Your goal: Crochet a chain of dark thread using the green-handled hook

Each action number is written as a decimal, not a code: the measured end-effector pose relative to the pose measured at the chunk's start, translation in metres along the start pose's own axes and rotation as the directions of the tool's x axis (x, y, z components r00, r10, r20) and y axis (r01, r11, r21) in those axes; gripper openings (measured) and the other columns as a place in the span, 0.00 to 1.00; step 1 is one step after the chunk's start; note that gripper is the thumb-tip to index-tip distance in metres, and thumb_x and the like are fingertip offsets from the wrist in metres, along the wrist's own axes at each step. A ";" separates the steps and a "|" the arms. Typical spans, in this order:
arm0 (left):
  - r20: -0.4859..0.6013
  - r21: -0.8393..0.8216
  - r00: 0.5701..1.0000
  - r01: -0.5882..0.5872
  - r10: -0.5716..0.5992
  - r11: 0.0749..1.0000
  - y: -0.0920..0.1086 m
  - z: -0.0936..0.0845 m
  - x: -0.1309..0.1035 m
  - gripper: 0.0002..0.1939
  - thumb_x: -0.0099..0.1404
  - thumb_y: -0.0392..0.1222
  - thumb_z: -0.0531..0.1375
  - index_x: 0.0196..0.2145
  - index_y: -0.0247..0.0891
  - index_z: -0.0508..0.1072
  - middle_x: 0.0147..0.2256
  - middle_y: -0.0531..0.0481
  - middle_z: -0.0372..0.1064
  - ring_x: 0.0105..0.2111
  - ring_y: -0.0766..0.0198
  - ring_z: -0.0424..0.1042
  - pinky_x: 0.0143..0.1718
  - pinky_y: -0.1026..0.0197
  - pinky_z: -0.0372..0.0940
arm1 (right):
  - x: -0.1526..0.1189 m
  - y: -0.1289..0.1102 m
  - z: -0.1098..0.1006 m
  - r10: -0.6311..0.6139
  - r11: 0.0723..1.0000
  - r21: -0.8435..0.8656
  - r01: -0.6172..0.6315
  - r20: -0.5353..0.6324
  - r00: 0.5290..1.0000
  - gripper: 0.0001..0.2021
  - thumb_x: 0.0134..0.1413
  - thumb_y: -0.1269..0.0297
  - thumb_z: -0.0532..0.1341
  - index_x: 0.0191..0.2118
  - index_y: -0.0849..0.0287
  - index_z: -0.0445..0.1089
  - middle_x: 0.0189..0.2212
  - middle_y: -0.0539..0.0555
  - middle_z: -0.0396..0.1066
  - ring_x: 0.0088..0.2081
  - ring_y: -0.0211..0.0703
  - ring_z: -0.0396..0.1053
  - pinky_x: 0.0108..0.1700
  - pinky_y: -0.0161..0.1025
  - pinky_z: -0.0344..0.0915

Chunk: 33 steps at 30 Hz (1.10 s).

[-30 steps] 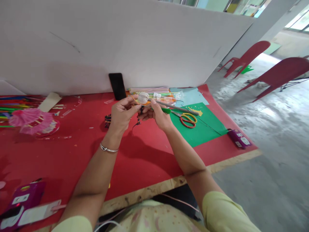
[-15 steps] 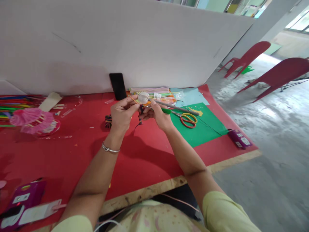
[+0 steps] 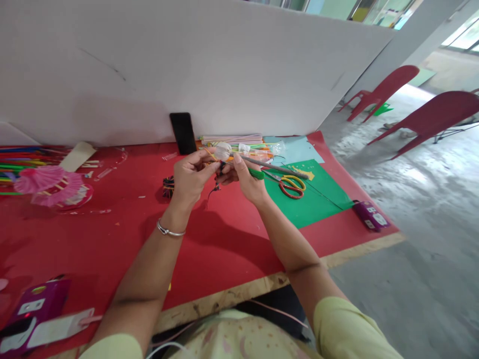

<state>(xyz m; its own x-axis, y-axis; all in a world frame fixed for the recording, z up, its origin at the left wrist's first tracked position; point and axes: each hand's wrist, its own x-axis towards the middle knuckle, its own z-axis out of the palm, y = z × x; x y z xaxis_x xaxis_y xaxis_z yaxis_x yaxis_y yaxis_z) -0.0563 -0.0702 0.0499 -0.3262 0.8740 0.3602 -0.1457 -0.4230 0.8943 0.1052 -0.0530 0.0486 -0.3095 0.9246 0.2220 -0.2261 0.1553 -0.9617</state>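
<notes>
While held up over the red table (image 3: 209,269) between both hands, looks mid-work rather than finished, as a judgement. Done, as far as shown: white rounded piece (image 3: 223,151) already in shape, up by the left fingertips, near the left end of a grey rod (image 3: 277,166). Can't tell if joined or only side by side. Not done, by the look: thin orange strip (image 3: 210,154) with one end poking out loose, plus dark strand (image 3: 216,188) dangling below the fingers. Can't put a fraction on progress. Pinching orange strip with thumb and index of left hand (image 3: 189,177), right at the white piece. Gripping grey rod and green-handled tool (image 3: 257,173) under thumb of right hand (image 3: 247,180), with other fingers curled beneath; partly hidden, so can't tell exact hold there. For long axis, go by grey rod: straight, slanting gently down-frame from left to right, with white piece at left and bare end pointing right, above scissors (image 3: 290,187) and green sheet (image 3: 310,209) in view. Green-handled tool roughly in line just below, handle to right, thin shaft toward left fingertips. Can't judge tilt toward or away from camera.
</notes>
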 end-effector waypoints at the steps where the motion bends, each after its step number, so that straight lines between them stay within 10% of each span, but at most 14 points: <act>1: -0.002 -0.003 1.000 0.003 -0.003 1.000 -0.001 0.000 0.000 0.18 0.50 0.38 0.79 0.41 0.42 0.89 0.34 0.49 0.83 0.30 0.64 0.77 0.34 0.60 0.74 | 0.000 0.000 0.000 -0.002 1.000 -0.005 0.002 0.009 1.000 0.37 0.57 0.21 0.65 0.33 0.58 0.76 0.31 0.54 0.83 0.27 0.41 0.83 0.33 0.37 0.82; 33: -0.129 -0.024 0.991 0.029 -0.032 0.999 -0.004 0.001 0.001 0.16 0.52 0.39 0.75 0.41 0.42 0.88 0.27 0.55 0.76 0.22 0.71 0.65 0.23 0.64 0.58 | -0.009 0.008 0.000 -0.132 0.969 -0.208 0.134 0.021 0.991 0.30 0.71 0.29 0.60 0.38 0.54 0.79 0.33 0.57 0.83 0.34 0.47 0.84 0.41 0.45 0.84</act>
<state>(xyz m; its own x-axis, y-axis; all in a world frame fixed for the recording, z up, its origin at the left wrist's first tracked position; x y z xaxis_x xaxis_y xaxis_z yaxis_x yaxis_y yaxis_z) -0.0553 -0.0675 0.0464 -0.4388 0.8490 0.2945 -0.1772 -0.4030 0.8979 0.1058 -0.0601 0.0392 -0.2964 0.8883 0.3508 -0.0687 0.3465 -0.9355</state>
